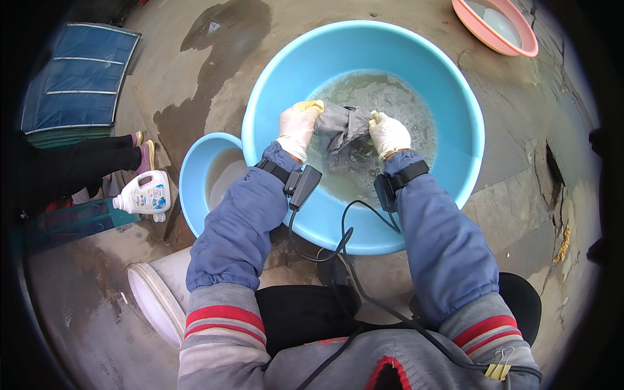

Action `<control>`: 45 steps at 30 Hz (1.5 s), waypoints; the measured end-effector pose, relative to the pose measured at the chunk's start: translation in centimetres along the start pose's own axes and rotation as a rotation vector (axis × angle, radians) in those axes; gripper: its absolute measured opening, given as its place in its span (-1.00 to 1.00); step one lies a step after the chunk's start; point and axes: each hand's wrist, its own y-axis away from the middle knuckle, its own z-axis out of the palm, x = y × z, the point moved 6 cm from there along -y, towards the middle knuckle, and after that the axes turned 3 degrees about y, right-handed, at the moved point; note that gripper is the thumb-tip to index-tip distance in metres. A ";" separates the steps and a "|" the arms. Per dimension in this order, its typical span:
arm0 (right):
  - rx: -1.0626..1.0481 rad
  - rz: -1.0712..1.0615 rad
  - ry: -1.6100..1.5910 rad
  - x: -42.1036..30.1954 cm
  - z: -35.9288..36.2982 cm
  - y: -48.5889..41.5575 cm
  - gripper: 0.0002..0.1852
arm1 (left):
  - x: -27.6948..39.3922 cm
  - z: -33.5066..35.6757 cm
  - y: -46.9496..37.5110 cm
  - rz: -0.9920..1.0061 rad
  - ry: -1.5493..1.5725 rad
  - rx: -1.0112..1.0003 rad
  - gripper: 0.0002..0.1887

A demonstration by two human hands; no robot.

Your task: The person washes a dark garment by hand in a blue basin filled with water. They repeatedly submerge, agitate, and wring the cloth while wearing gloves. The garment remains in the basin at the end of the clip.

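A large light-blue plastic basin [468, 161] stands on the ground before me, with murky, foamy water [419, 117] in its bottom. Over the water, a wet grey cloth [343, 124] stretches between my two hands, its lower part hanging towards the surface. My left hand [298, 127], in a whitish rubber glove, grips the cloth's left end. Gloved the same way, my right hand [388, 134] pinches the right end. More dark fabric seems to lie in the water below, but its shape is unclear. Blue sleeves cover both forearms, and a black strapped device sits on each wrist.
A smaller blue basin [192, 183] of cloudy water touches the large one at left. Beyond it is a white detergent jug [146, 195], near another person's legs [92, 156]. A white bucket [161, 297] lies tipped at lower left. A pink basin [487, 36] stands upper right. Black cables hang between my arms.
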 end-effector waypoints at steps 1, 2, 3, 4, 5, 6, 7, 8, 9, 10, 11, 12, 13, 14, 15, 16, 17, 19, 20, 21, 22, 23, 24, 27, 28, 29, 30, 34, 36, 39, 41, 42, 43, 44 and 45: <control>0.027 0.024 0.013 0.8 -0.1 -0.3 -0.66 | 0.4 -0.6 0.1 -0.006 -0.023 0.058 -0.71; 0.057 0.040 0.009 1.8 -0.3 -0.6 -0.68 | 1.0 -1.4 0.2 0.008 -0.071 0.105 -0.71; 0.101 0.024 -0.018 2.6 -0.5 -1.0 -0.70 | 1.8 -2.2 0.2 0.076 -0.096 0.137 -0.71; 0.191 0.074 -0.128 4.1 -1.0 -1.3 -0.74 | 2.3 -3.4 0.0 0.090 -0.058 0.216 -0.72; 0.270 0.178 -0.158 5.9 -1.6 -1.8 -0.74 | 2.7 -4.6 -0.3 0.094 -0.025 0.302 -0.72; 0.317 0.264 -0.437 7.5 -2.0 -2.4 -0.75 | 3.5 -5.9 -0.4 0.159 -0.032 0.336 -0.72; 0.358 0.414 -0.722 9.0 -1.7 -2.7 -0.75 | 3.7 -7.1 -0.6 0.147 -0.042 0.402 -0.73; 0.326 0.441 -0.983 10.1 -1.9 -2.9 -0.75 | 3.9 -7.6 -0.5 0.175 -0.005 0.357 -0.70; 0.433 0.332 -0.966 10.2 -3.1 -3.1 -0.77 | 4.0 -8.3 -0.1 0.190 -0.038 0.393 -0.70; 0.494 0.270 -0.918 10.3 -4.5 -3.2 -0.77 | 4.1 -8.6 0.1 0.217 -0.093 0.390 -0.70; 0.543 0.183 -0.894 10.0 -5.6 -3.1 -0.76 | 4.3 -9.0 0.3 0.236 -0.117 0.388 -0.70; 0.609 0.121 -0.711 9.4 -7.2 -3.1 -0.75 | 4.6 -9.2 0.6 0.267 -0.176 0.380 -0.70; 0.660 0.032 -0.552 8.5 -8.5 -2.9 -0.73 | 4.7 -9.4 0.8 0.289 -0.223 0.366 -0.71; 0.600 0.102 -0.593 8.4 -8.8 -3.1 -0.70 | 5.0 -9.3 1.0 0.343 -0.248 0.350 -0.70; 0.640 0.091 -0.724 8.2 -9.3 -2.7 -0.70 | 4.0 -9.2 0.7 0.211 -0.274 0.305 -0.70; 0.602 0.119 -0.735 7.8 -9.6 -2.8 -0.70 | 3.0 -8.9 0.5 0.111 -0.278 0.256 -0.70; 0.581 0.173 -0.750 7.7 -9.7 -2.7 -0.70 | 2.0 -8.7 0.2 0.040 -0.260 0.214 -0.70; 0.499 0.230 -0.476 6.8 -9.5 -2.4 -0.69 | -1.5 -6.8 -0.4 -0.174 -0.446 0.052 -0.60; 0.383 0.217 -0.225 6.3 -9.3 -2.3 -0.64 | -2.9 -6.1 -0.4 -0.167 -0.601 0.016 -0.52; 0.445 0.139 -0.030 5.3 -9.2 -2.0 -0.48 | -4.5 -5.4 -0.4 -0.178 -0.739 -0.022 -0.42; 0.356 0.145 -0.010 5.1 -8.4 -1.8 -0.39 | -6.2 -4.8 -0.5 -0.190 -0.744 -0.045 -0.35; 0.275 0.183 0.014 5.0 -7.3 -1.6 -0.30 | -7.8 -4.3 -0.6 -0.197 -0.714 -0.055 -0.28; 0.247 0.138 0.040 4.4 -6.3 -1.2 -0.18 | -9.9 -3.9 -0.6 -0.307 -0.586 -0.078 -0.24; 0.241 0.122 0.166 2.9 -3.3 -0.1 -0.16 | -13.3 -2.9 0.2 -0.464 -0.452 0.002 -0.17; 0.188 0.103 0.192 2.3 -1.9 0.2 -0.19 | -14.1 -2.2 0.5 -0.544 -0.290 -0.008 -0.12; 0.168 0.065 0.212 1.6 -0.8 0.4 -0.23 | -14.5 -1.5 0.8 -0.596 -0.218 -0.019 -0.13; 0.054 0.015 0.204 0.9 0.8 0.4 -0.36 | -15.0 -0.7 1.3 -0.700 -0.158 -0.015 -0.14; -0.061 0.053 -0.493 -2.1 4.6 2.1 -0.67 | -15.1 1.7 2.0 -0.831 0.010 -0.059 -0.24; -0.217 0.159 -0.895 -3.9 5.9 2.9 -0.69 | -15.4 2.2 2.3 -0.940 0.158 -0.103 -0.22; -0.408 0.084 -1.195 -7.9 4.8 3.5 -0.71 | -15.0 3.0 2.4 -0.987 0.641 -0.202 -0.30; -0.462 0.030 -1.375 -10.5 2.8 4.0 -0.73 | -13.8 3.1 1.5 -0.809 0.853 -0.274 -0.39; -0.431 -0.026 -1.535 -11.1 1.5 5.0 -0.84 | -13.2 3.0 1.3 -0.748 0.860 -0.304 -0.41; -0.387 -0.099 -1.134 -11.3 0.2 4.9 -0.70 | -12.7 3.0 1.2 -0.694 0.851 -0.331 -0.43; -0.366 -0.151 -1.041 -11.8 -0.7 5.5 -0.63 | -12.0 3.0 1.2 -0.640 0.818 -0.361 -0.46; -0.355 -0.152 -0.934 -12.0 -1.2 6.1 -0.57 | -11.3 3.1 1.2 -0.588 0.762 -0.401 -0.48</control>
